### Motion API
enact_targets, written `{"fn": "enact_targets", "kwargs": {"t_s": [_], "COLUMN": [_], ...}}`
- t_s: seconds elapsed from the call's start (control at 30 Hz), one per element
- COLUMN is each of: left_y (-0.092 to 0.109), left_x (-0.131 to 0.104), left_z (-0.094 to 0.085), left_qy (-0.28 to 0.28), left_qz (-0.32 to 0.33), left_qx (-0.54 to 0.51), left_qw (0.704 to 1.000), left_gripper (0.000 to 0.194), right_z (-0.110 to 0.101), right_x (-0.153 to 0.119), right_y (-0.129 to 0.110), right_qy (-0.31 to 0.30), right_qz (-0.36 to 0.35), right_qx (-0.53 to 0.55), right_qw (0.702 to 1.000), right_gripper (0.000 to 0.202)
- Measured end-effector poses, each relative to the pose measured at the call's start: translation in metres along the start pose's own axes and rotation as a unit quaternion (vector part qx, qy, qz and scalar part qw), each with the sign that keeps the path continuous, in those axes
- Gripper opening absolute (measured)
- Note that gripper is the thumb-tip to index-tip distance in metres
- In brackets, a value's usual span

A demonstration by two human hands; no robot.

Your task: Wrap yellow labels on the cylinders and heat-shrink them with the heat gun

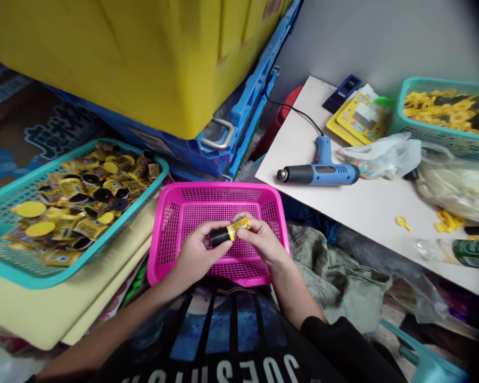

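Over a pink mesh basket (219, 190), my left hand (196, 252) is closed round a small black and yellow bottle (220, 236), which lies on its side. The fingers of my right hand (261, 238) pinch a yellow printed wrapper (242, 223) at the bottle's yellow end. Wrapper and bottle touch. No other item shows inside the pink basket. To the left, a teal basket (162, 175) holds several similar black and yellow bottles with printed wrappers.
A blue heat gun (335, 174) lies on the white table (367, 215) at the right. Behind it are yellow packets (357, 119) and a teal basket (423, 127) of yellow pieces. A big yellow crate (143, 64) stands ahead on blue crates (175, 154).
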State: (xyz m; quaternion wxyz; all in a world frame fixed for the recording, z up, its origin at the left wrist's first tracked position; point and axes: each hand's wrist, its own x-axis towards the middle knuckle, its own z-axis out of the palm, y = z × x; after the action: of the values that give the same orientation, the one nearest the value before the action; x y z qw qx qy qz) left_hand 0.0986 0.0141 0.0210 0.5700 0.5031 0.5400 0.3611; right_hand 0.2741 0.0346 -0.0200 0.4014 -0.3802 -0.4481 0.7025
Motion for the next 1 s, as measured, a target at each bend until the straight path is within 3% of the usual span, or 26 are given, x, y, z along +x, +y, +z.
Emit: {"fn": "enact_targets", "kwargs": {"t_s": [0.13,0.37,0.5,0.63,0.83,1.0], "left_y": [0.001,0.003,0.005,0.009,0.009,0.008], "left_x": [-0.001,0.000,-0.004,-0.007,-0.005,-0.008], "left_z": [0.000,-0.004,-0.003,-0.004,-0.014,-0.015], "left_qy": [0.041,0.066,0.066,0.055,0.023,0.044], "left_qz": [0.055,0.088,0.086,0.096,0.138,0.222], "left_qx": [0.087,0.078,0.078,0.081,0.105,0.141], "left_qw": [0.994,0.991,0.991,0.991,0.985,0.964], "left_gripper": [0.031,0.025,0.022,0.021,0.024,0.019], "right_z": [-0.001,-0.008,-0.017,-0.018,-0.009,-0.009], "right_x": [0.001,0.004,0.011,0.018,0.019,0.019], "right_y": [-0.002,-0.003,-0.010,-0.013,-0.004,-0.004], "right_qy": [-0.008,-0.029,-0.090,-0.153,-0.139,-0.167], "right_qz": [0.002,-0.040,-0.068,-0.077,-0.086,-0.096], "right_qx": [-0.014,-0.083,-0.114,-0.101,-0.067,-0.062], "right_qw": [1.000,0.995,0.987,0.980,0.984,0.979], "right_gripper": [0.045,0.032,0.029,0.042,0.043,0.038]}}
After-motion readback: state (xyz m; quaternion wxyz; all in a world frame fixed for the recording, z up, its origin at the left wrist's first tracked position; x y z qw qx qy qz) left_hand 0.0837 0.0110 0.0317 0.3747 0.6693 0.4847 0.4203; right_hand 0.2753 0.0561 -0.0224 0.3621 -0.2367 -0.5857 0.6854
